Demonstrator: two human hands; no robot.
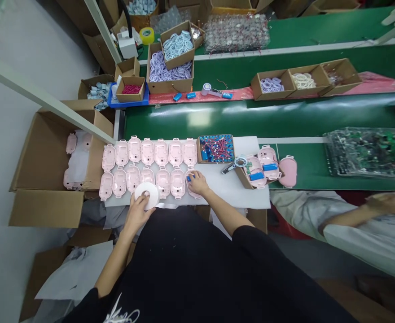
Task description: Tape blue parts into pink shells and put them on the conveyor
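A fat white tape roll is gripped by the left hand, fingers hooked into the hole, right by the near edge of the white foam sheet that's laid over the green tabletop. A blue battery is pinched, as far as can be seen, in the fingertips of the right hand, down at the pink shell ending the near row. The two hands are held well apart. Pink shells are lined up in two rows toward the sheet's left edge, one being partly covered by the roll. Just right of the back row, a cardboard box is packed with blue cells and red wires. Near the sheet's right edge, two open shells are propped up, each with a blue cell in it. A pink piece is set just past them, close to the tabletop's near edge. A co-worker's hands, pretty blurry, can be seen further right, beyond that edge.
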